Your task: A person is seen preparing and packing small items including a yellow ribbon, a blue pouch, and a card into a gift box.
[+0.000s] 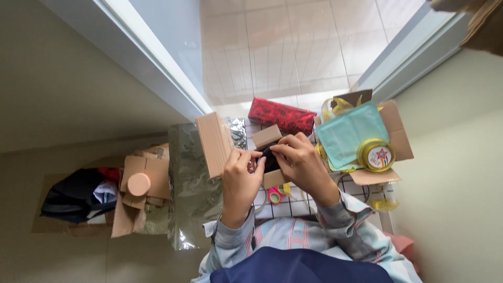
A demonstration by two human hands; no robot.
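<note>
Now | your left hand [242, 173] and right hand [299, 160] pinched a soft black item [270, 160] | over a small cardboard box [268, 137] | fingers curled shut.

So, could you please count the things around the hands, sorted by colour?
Red: 1, wrapped box
Brown: 2, corrugated cardboard piece, small box
Black: 1, item pinched by left hand and right hand
Teal: 1, paper
Gold: 1, ribbon spool
Silver: 1, foil sheet
Total: 7

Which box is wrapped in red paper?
The long box lying just beyond the hands is the red one, with a dark pattern. The small boxes by the fingers and the open box are plain brown cardboard.
</note>
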